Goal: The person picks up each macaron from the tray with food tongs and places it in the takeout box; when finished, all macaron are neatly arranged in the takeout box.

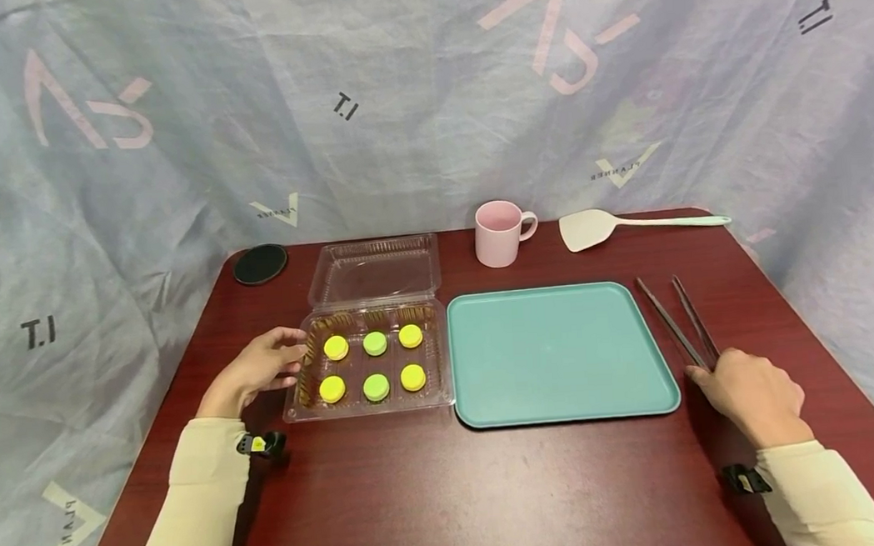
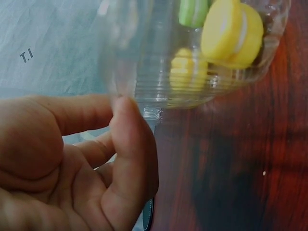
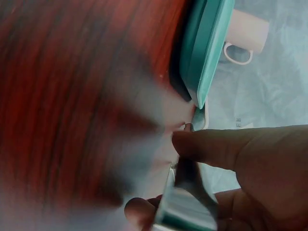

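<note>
A clear plastic clamshell box (image 1: 370,406) lies with its lid (image 1: 377,268) folded back. Yellow macarons (image 1: 332,389) and green macarons (image 1: 374,344) sit inside in two rows. At the box's left side, my left hand (image 1: 266,365) pinches the rim between thumb and a finger; the left wrist view shows the fingertips (image 2: 126,108) at the edge. Over on the right, my right hand (image 1: 752,391) grips metal tongs (image 1: 673,325) near their joined end, arms spread and pointing away from me. In the right wrist view the tongs (image 3: 187,207) run between thumb and fingers.
A teal tray (image 1: 555,353) lies between the box and the tongs. Along the back stand a pink mug (image 1: 498,240) and a white spatula (image 1: 592,228). A black round coaster (image 1: 259,265) is at the back left. Grey cloth (image 1: 396,100) hangs behind the table.
</note>
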A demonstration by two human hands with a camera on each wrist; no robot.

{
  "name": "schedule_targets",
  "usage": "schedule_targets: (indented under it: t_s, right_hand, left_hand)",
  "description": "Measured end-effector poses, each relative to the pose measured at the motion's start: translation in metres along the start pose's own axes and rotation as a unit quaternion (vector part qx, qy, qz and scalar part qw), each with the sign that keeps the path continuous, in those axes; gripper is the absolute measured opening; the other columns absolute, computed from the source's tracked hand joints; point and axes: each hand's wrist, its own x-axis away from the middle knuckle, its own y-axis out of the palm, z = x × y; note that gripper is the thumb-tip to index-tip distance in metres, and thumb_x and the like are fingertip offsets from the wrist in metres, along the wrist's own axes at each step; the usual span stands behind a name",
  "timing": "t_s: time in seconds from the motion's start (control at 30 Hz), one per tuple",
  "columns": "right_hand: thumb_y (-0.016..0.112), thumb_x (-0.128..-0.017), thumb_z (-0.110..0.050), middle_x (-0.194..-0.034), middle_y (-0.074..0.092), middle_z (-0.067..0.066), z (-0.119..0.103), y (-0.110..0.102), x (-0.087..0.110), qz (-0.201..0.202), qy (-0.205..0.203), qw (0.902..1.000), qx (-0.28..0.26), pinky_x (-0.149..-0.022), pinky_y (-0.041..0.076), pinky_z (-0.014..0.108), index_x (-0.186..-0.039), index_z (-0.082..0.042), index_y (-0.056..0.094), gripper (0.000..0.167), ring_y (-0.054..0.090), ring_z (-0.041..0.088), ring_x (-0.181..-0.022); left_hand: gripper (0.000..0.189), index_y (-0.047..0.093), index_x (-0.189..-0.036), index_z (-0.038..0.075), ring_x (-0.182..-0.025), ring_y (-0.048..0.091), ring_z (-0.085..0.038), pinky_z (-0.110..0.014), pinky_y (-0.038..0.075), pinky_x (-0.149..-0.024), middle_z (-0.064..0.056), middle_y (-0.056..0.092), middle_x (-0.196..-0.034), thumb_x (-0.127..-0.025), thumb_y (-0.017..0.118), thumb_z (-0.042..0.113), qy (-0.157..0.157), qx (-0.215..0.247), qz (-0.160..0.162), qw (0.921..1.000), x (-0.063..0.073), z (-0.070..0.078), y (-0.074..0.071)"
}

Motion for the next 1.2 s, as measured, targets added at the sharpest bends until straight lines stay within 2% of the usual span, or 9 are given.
schedule_targets:
  t_s: [0.2, 0.43, 0.57, 0.67, 0.77, 0.9, 1.07, 1.2]
  right_hand:
    - [0.057, -0.096, -0.056, -0.075, 0.057, 0.025, -0.001, -0.002, 0.001, -0.034, 0.003, 0.9994, 0.008, -0.058, 0.043, 0.055, -0.079, 0.000, 0.061, 0.058, 0.057, 0.047, -0.073]
    - [0.048, -0.099, -0.060, -0.065, 0.056, 0.015, -0.002, -0.002, 0.004, -0.050, 0.002, 0.9987, 0.009, -0.057, 0.043, 0.052, -0.059, -0.008, 0.058, 0.066, 0.057, 0.037, -0.068]
    - [0.047, -0.099, -0.061, -0.064, 0.056, 0.014, -0.002, -0.003, 0.004, -0.056, -0.006, 0.9984, 0.010, -0.058, 0.043, 0.052, -0.059, -0.008, 0.059, 0.067, 0.057, 0.037, -0.068]
    - [0.052, -0.097, -0.060, -0.070, 0.058, 0.021, -0.003, -0.009, 0.002, -0.039, -0.009, 0.9992, 0.011, -0.057, 0.042, 0.055, -0.074, -0.001, 0.062, 0.065, 0.057, 0.046, -0.073]
    - [0.057, -0.094, -0.060, -0.082, 0.058, 0.031, -0.010, -0.016, -0.002, -0.004, -0.023, 0.9997, 0.010, -0.056, 0.042, 0.058, -0.096, 0.006, 0.059, 0.066, 0.057, 0.055, -0.078]
    - [0.060, -0.094, -0.057, -0.102, 0.058, 0.040, -0.031, -0.021, -0.010, 0.035, -0.070, 0.9969, 0.005, -0.054, 0.043, 0.057, -0.120, 0.009, 0.054, 0.071, 0.058, 0.056, -0.083]
    - [0.062, -0.096, -0.047, -0.115, 0.060, 0.037, -0.069, -0.024, -0.018, 0.048, -0.132, 0.9900, 0.009, -0.055, 0.045, 0.056, -0.133, 0.003, 0.055, 0.062, 0.060, 0.050, -0.086]
    - [0.062, -0.096, -0.043, -0.122, 0.060, 0.033, -0.107, -0.023, -0.023, 0.045, -0.175, 0.9833, 0.025, -0.058, 0.048, 0.060, -0.136, -0.002, 0.057, 0.058, 0.061, 0.052, -0.093]
  left_hand:
    - [0.046, 0.038, -0.145, -0.004, -0.080, 0.055, -0.012, -0.025, 0.055, -0.067, -0.011, 0.053, -0.107, -0.105, 0.052, 0.014, 0.001, 0.000, -0.001, 1.0000, -0.001, 0.001, 0.000]
    - [0.046, 0.037, -0.145, -0.004, -0.080, 0.055, -0.012, -0.026, 0.055, -0.067, -0.010, 0.053, -0.105, -0.105, 0.052, 0.014, 0.003, 0.005, 0.001, 1.0000, 0.000, 0.000, 0.000]
    - [0.046, 0.038, -0.145, -0.005, -0.080, 0.056, -0.012, -0.026, 0.055, -0.068, -0.010, 0.055, -0.105, -0.105, 0.052, 0.014, 0.002, 0.004, -0.001, 1.0000, 0.001, 0.000, 0.000]
    - [0.047, 0.038, -0.145, -0.005, -0.082, 0.057, -0.013, -0.027, 0.055, -0.069, -0.011, 0.056, -0.107, -0.105, 0.052, 0.015, 0.005, -0.001, -0.002, 1.0000, 0.000, -0.001, 0.000]
    - [0.049, 0.038, -0.147, -0.005, -0.085, 0.058, -0.014, -0.027, 0.056, -0.071, -0.013, 0.057, -0.109, -0.106, 0.052, 0.018, 0.006, -0.005, -0.002, 1.0000, 0.000, -0.003, -0.002]
    - [0.051, 0.037, -0.147, -0.005, -0.087, 0.059, -0.014, -0.028, 0.056, -0.074, -0.013, 0.058, -0.109, -0.106, 0.052, 0.021, 0.008, -0.009, -0.004, 0.9999, 0.000, -0.006, -0.005]
    - [0.050, 0.039, -0.145, -0.007, -0.090, 0.061, -0.016, -0.031, 0.055, -0.081, -0.013, 0.060, -0.109, -0.106, 0.052, 0.021, 0.016, -0.022, -0.008, 0.9996, -0.003, -0.007, -0.009]
    - [0.049, 0.040, -0.145, -0.008, -0.100, 0.063, -0.023, -0.042, 0.052, -0.095, -0.018, 0.058, -0.117, -0.106, 0.052, 0.020, 0.019, -0.035, -0.006, 0.9992, -0.007, -0.003, -0.013]
